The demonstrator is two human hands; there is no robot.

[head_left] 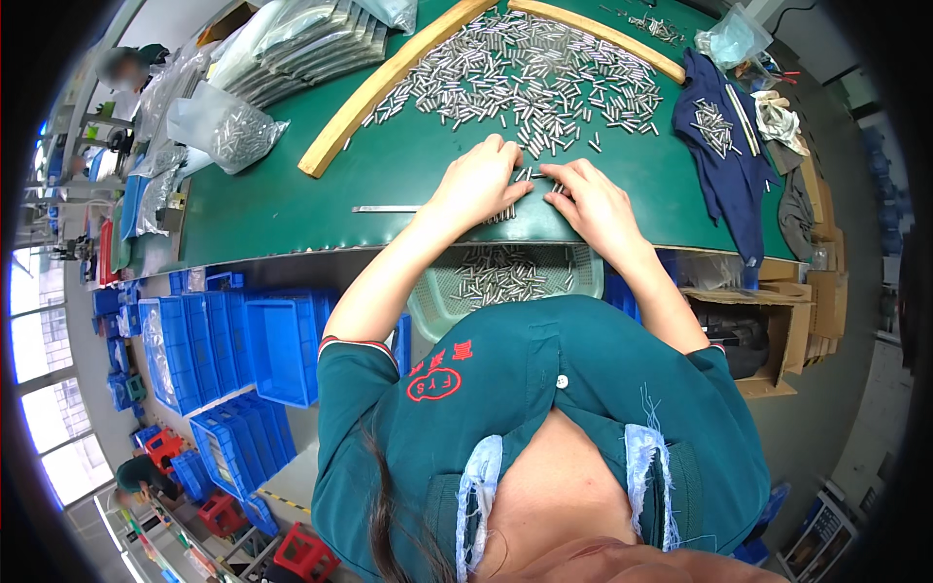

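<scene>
Both hands are at the green table's near edge, among small shiny metal pins. My left hand (476,187) has its fingers curled over a few pins (502,215); its palm side is hidden. Close by on the right, my right hand (595,206) is closed, thumb and fingers drawn together on pins (558,188). More pins lie in the narrow gap between the hands. Beyond them spreads a big loose heap of the same pins (539,78). A flat metal strip (385,209) lies left of my left wrist. Below the table edge, a pale green basket (428,301) holds more pins.
Two wooden bars (384,92) (603,37) border the heap. Filled plastic bags (228,128) and stacked clear packs (301,49) sit at the left. A dark blue cloth (714,180) bearing pins lies right. Blue crates (277,335) and a cardboard box (777,374) stand below.
</scene>
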